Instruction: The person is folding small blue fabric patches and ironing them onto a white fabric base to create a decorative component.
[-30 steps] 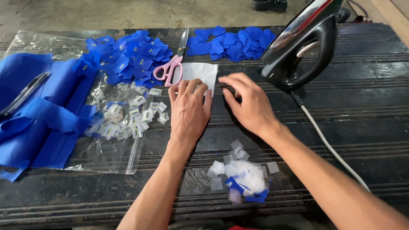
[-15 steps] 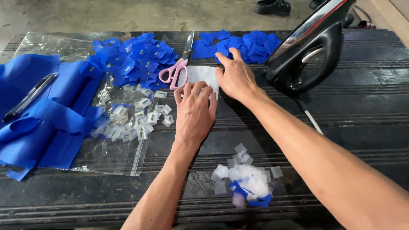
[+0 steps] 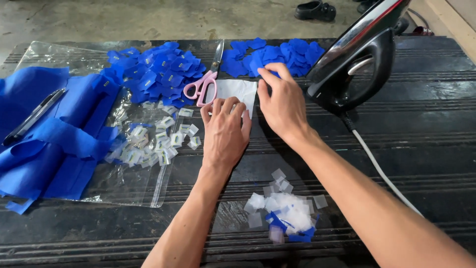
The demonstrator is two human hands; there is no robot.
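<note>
Head view showed the left hand (image 3: 225, 131) flat, fingers together, on a white sheet (image 3: 238, 90) on the dark bench (image 3: 421, 144); the right hand (image 3: 282, 101) pinched a blue piece (image 3: 258, 64) at the far pile, near pink scissors (image 3: 202, 85)
</note>
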